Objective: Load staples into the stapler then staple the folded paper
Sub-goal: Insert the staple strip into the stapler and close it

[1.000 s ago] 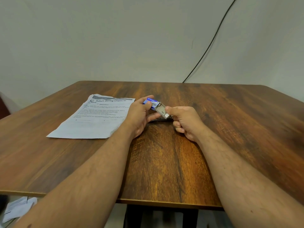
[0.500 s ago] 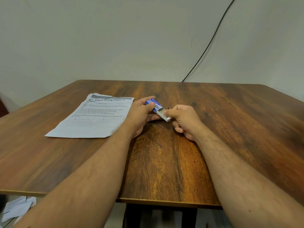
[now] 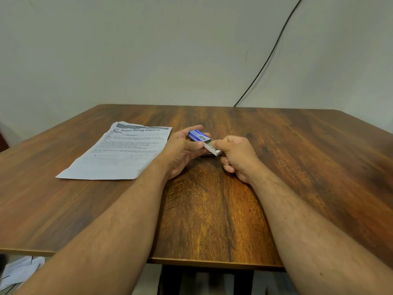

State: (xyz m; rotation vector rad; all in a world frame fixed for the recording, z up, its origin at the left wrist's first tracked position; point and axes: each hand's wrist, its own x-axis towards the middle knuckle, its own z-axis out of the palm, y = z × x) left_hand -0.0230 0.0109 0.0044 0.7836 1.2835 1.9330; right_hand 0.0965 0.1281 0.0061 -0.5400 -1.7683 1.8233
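My left hand (image 3: 182, 150) grips a small blue staple box (image 3: 198, 135) over the middle of the wooden table (image 3: 297, 167). The box's white inner tray (image 3: 211, 148) sticks out toward the right, and my right hand (image 3: 238, 156) pinches its end with thumb and curled fingers. A dark, thin object (image 3: 207, 154), perhaps the stapler, lies on the table just under the tray, mostly hidden by my hands. The printed sheet of paper (image 3: 119, 154) lies flat to the left, beside my left wrist.
A black cable (image 3: 268, 58) runs down the wall to the table's far edge. Loose papers (image 3: 19, 271) lie on the floor at the lower left. Broad bare tabletop spreads to the right and in front of my arms.
The white tray has slid back toward the blue sleeve, so less of it shows. My right hand moved slightly left with it. The paper stays put.
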